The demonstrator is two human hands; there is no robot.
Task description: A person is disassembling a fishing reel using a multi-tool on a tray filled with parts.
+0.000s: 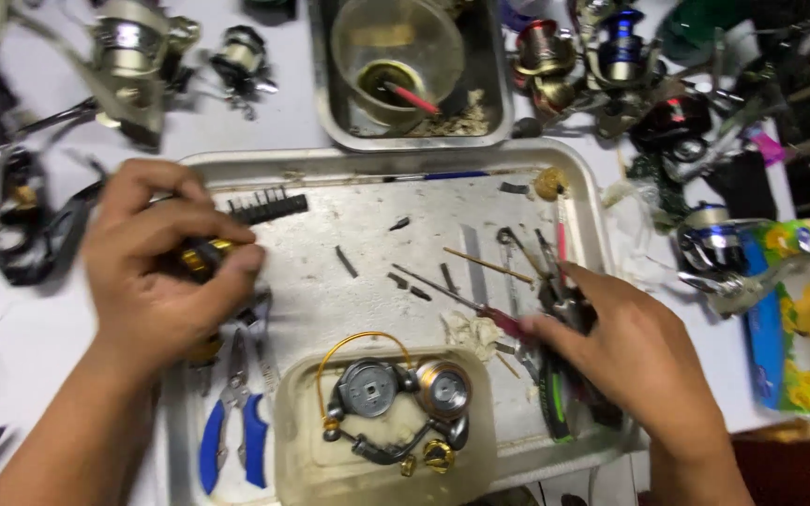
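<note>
The left hand point(157, 272) pinches a small black-and-gold part point(201, 257) over the metal tray point(367, 211) — loose bits stay contained. The right hand point(635, 351) curls around a bundle of tools point(555, 309) at the tray's right edge — close for picking.

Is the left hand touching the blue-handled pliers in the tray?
Apart. The head view shows the left hand closed around a small yellow-and-black part, with bare tray visible between it and the blue-handled pliers below.
</note>
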